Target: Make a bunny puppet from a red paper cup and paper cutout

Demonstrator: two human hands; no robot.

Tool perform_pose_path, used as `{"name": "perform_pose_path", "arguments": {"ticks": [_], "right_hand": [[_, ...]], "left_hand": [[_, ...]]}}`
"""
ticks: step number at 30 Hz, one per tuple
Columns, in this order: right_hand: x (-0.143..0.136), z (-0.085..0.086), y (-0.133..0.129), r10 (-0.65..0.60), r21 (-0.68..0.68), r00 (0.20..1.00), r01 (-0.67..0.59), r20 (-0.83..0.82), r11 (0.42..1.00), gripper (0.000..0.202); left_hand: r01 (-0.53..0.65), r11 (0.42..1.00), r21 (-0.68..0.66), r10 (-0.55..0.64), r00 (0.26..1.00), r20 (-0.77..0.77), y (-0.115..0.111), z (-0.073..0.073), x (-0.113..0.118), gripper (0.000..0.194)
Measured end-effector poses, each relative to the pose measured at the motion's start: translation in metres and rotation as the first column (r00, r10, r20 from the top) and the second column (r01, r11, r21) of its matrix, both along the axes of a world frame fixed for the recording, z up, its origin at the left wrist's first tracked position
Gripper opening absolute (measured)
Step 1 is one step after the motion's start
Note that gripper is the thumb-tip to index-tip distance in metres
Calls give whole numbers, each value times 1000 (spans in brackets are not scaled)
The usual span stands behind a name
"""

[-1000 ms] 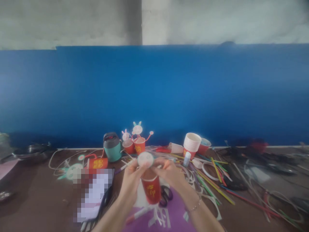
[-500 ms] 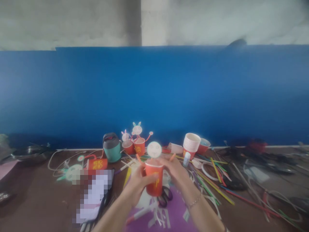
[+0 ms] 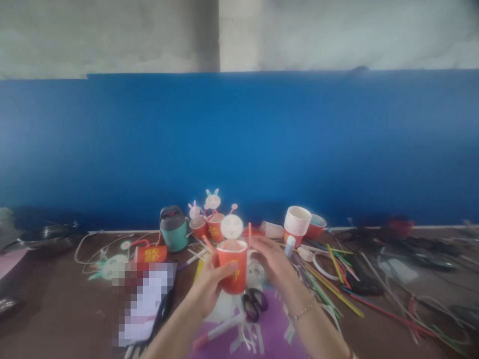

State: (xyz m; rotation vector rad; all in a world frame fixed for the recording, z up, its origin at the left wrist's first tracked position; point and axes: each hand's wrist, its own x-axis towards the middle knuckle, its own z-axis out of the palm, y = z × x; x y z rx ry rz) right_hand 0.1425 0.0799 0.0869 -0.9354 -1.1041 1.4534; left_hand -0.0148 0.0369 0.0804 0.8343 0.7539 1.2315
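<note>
My left hand (image 3: pixel 211 279) is wrapped around a red paper cup (image 3: pixel 232 271) with yellow lettering, its thumb across the front. A round white paper face (image 3: pixel 232 227) with a drawn smile stands above the cup's rim. One orange straw (image 3: pixel 208 243) slants out on the cup's left side; another orange straw (image 3: pixel 250 234) stands nearly upright on the right. Beside that straw, my right hand (image 3: pixel 271 257) has its fingers loosely extended; contact with the straw is unclear. Below the cup lie black-handled scissors (image 3: pixel 255 303) and a white marker (image 3: pixel 220 330) on purple paper (image 3: pixel 273 324).
Behind stand finished-looking cup figures (image 3: pixel 215 227), a teal container (image 3: pixel 174 229) and stacked paper cups (image 3: pixel 297 222). A small white bottle (image 3: pixel 289 246) and several coloured straws (image 3: pixel 337 294) are on the right. A phone (image 3: pixel 145 304) lies left; a blue partition (image 3: pixel 239 139) rises beyond the table.
The cup has moved slightly left and up in my left hand. Its right straw now points upward instead of leaning right, and my right hand sits farther from the cup.
</note>
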Motion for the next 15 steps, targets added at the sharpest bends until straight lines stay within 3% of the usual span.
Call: {"name": "perform_pose_path", "arguments": {"ticks": [5, 9, 15], "right_hand": [[2, 0, 1, 59, -18, 996, -60, -66, 998, 20], [3, 2, 0, -29, -16, 1000, 29, -2, 999, 18], [-2, -2, -2, -15, -33, 999, 16, 37, 999, 26]], "left_hand": [[36, 998, -54, -36, 999, -5, 2, -6, -1, 60], [-31, 994, -103, 45, 989, 140, 4, -6, 1, 58], [27, 995, -100, 0, 966, 259, 8, -3, -2, 55]]}}
